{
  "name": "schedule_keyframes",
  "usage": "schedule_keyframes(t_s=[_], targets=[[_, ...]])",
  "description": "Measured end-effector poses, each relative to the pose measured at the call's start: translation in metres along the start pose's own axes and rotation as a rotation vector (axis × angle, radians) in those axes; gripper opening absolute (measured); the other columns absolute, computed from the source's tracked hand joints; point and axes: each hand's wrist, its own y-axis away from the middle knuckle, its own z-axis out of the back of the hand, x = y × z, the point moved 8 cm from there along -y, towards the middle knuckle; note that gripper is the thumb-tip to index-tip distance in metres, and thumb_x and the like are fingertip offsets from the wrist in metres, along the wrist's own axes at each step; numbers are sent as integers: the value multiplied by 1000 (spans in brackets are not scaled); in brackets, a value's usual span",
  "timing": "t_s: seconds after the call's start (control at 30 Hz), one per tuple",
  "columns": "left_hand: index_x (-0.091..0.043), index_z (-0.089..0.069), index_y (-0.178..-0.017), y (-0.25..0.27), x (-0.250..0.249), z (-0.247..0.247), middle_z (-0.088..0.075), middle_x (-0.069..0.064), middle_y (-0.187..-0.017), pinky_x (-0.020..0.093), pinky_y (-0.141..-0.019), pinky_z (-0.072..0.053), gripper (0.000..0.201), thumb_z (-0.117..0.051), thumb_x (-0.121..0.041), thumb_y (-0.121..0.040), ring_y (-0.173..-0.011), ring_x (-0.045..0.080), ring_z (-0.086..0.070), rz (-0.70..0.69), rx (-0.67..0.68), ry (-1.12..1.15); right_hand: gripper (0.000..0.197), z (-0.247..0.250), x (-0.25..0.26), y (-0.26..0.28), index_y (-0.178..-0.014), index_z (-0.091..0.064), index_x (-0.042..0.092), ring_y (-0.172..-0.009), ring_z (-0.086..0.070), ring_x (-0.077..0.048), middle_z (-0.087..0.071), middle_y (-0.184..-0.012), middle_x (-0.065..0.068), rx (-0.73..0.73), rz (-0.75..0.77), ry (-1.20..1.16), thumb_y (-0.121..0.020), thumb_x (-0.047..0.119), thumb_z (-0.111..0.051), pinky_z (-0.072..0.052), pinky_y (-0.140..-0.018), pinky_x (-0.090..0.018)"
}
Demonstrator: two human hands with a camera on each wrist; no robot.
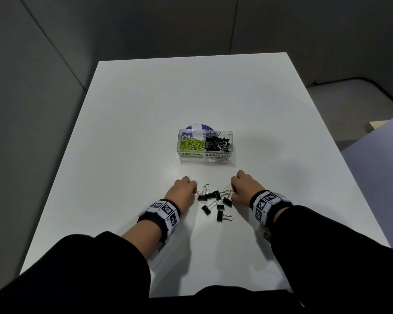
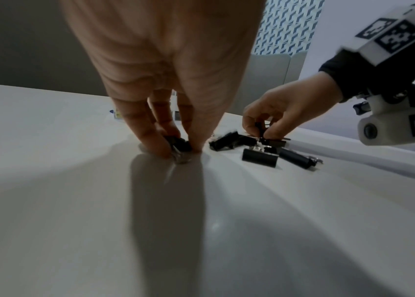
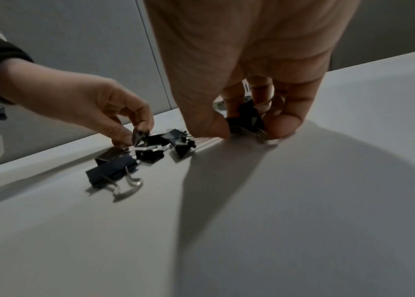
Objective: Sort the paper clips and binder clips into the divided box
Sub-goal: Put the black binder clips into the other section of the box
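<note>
Left hand [image 2: 166, 66] and right hand [image 3: 252, 60] fingers each pinch a binder clip [image 2: 178, 143] (black).

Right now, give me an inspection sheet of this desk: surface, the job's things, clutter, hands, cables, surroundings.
Surface: white table, matt, bare around the work.
Job's things: clear plastic divided box, green paper clips in its left compartment, black binder clips in its right; loose black binder clips lie on the table between the hands.
Clutter: purple and white round item behind the box, mostly hidden.
Hands: left hand pinches one loose clip; right hand pinches another.
Cables: dark cable on the floor, far right.
Surroundings: grey padded wall panels.
</note>
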Motion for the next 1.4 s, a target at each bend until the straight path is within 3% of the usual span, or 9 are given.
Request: schedule_keyframes(t_s=[0.3,0.47,0.63,0.77,0.83,0.97,1.13,1.27,1.4], targets=[[-4,-52,-112,-12,-1,0,-46,14,-119,37,-85,-45,24,-47,-13,-90,-107,31,-49,63,39,33,15,7,-2,-7,-101,-50,0,-94,-50,-33,-48,-110,-18,-131,55,52,-88,2,-44,-39,-67,-36],[3,-57,-107,-17,8,16,-47,19,-116,37,-88,-43,29,-37,-14,-95,-101,34,-53,97,-5,118,16,18,-11,-8,-97,-54,3,-94,-52,-33,-50,-108,-14,-108,27,-97,-85,-2,-46,-46,-79,-40],[1,-60,-94,-18,25,39,-61,19,-103,37,-78,-44,27,-37,-13,-93,-95,33,-57,140,-46,171,29,36,-22,-7,-63,-39,18,-76,-46,-25,-49,-82,-7,-97,-130,-151,-85,-1,-38,-32,-62,-29],[-10,-52,-105,-10,41,35,-60,6,-96,31,-72,-42,31,-49,-36,-88,-86,24,-54,224,64,39,35,39,-19,3,-58,-32,20,-75,-49,-26,-52,-79,-7,-90,-159,-92,-92,16,-31,-35,-66,-29],[-10,-47,-112,-7,44,25,-59,5,-103,33,-77,-44,45,-54,-46,-86,-94,25,-57,229,125,-20,34,31,-13,7,-64,-38,19,-76,-49,-24,-51,-77,-4,-27,-137,-69,-94,33,-33,-38,-68,-30],[-4,-48,-113,-7,41,8,-59,13,-115,33,-82,-44,40,-60,-33,-87,-104,29,-58,251,133,59,48,11,1,16,-95,-48,15,-79,-53,-22,-57,-83,-1,100,-73,40,-86,62,-41,-43,-71,-32],[-10,-48,-71,-5,37,1,-64,22,-106,34,-75,-47,24,-59,-22,-88,-96,35,-62,263,108,169,52,-4,17,19,-108,-43,12,-92,-62,-29,-65,-102,-9,89,20,120,-85,57,-50,-41,-68,-32],[-2,-51,-109,-1,36,1,-54,17,-119,36,-89,-44,26,-55,-21,-91,-105,32,-56,233,111,143,39,-7,23,22,-109,-43,11,-96,-60,-31,-63,-105,-12,84,28,108,-91,46,-46,-38,-69,-33],[-4,-39,-120,5,29,7,-57,20,-116,38,-88,-43,26,-34,-13,-96,-96,31,-55,175,119,119,29,-6,22,21,-109,-44,11,-96,-60,-30,-63,-106,-12,68,21,108,-94,36,-41,-39,-70,-33]])
